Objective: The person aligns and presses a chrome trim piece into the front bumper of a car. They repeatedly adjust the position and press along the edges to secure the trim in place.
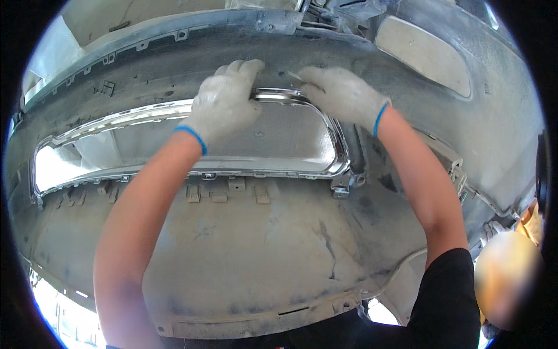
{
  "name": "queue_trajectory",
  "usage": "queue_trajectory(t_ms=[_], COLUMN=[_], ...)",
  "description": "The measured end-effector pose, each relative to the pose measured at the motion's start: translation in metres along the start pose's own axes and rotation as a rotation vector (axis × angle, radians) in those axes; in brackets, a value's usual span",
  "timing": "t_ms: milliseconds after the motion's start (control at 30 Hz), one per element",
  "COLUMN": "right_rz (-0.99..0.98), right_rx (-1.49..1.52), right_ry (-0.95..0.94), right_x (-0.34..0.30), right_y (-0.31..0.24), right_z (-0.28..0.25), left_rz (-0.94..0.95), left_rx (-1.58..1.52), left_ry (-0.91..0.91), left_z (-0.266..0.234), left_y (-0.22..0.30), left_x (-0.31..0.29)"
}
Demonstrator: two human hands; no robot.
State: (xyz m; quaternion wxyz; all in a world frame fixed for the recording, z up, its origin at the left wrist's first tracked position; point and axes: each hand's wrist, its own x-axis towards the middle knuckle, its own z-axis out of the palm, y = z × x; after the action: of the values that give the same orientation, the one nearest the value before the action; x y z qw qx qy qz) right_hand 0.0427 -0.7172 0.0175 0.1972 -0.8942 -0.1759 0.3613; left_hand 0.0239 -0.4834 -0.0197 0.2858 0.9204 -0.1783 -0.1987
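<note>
A large dusty dark-grey car bumper (pixel 261 232) lies before me with its inner side showing. Around its long opening runs a shiny chrome trim frame (pixel 343 152). My left hand (pixel 224 102), in a white knit glove with a blue cuff, is closed on the upper edge of this frame, fingers over the bumper side and thumb below. My right hand (pixel 346 96), gloved alike, is just above the frame's upper right corner. Its fingers are pinched together; a small pale sliver shows at the tips, too blurred to name.
A rounded rectangular cutout (pixel 424 55) sits in the bumper's upper right. Small clips and tabs (pixel 236 185) line the opening's lower side. At the right edge is another person (pixel 508 279), blurred, with an orange item beside them. Bright floor shows at lower left.
</note>
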Motion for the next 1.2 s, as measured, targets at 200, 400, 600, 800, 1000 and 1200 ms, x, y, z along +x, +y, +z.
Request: queue_trajectory(t_ms=[200, 400, 600, 800, 1000, 1200], right_rz=[0.056, 0.016, 0.067, 0.102, 0.242, 0.319], right_rx=[-0.168, -0.283, -0.312, -0.449, -0.472, -0.304], right_ry=[-0.045, 0.133, 0.147, 0.214, 0.106, 0.111], right_x=[-0.015, -0.017, -0.018, -0.018, -0.01, 0.014], right_y=[-0.012, -0.004, -0.012, -0.029, -0.062, -0.072], right_z=[0.024, 0.047, 0.05, 0.063, 0.055, 0.063], left_rz=[-0.022, -0.175, -0.095, -0.048, -0.013, 0.082], left_rx=[0.032, 0.016, 0.047, 0.068, 0.066, 0.034], left_ry=[-0.57, -0.634, -0.561, -0.528, -0.482, -0.436], left_z=[0.019, 0.03, 0.029, 0.035, 0.041, 0.046], left_y=[-0.026, -0.022, -0.018, -0.019, -0.025, -0.028], left_x=[0.052, 0.065, 0.054, 0.052, 0.054, 0.054])
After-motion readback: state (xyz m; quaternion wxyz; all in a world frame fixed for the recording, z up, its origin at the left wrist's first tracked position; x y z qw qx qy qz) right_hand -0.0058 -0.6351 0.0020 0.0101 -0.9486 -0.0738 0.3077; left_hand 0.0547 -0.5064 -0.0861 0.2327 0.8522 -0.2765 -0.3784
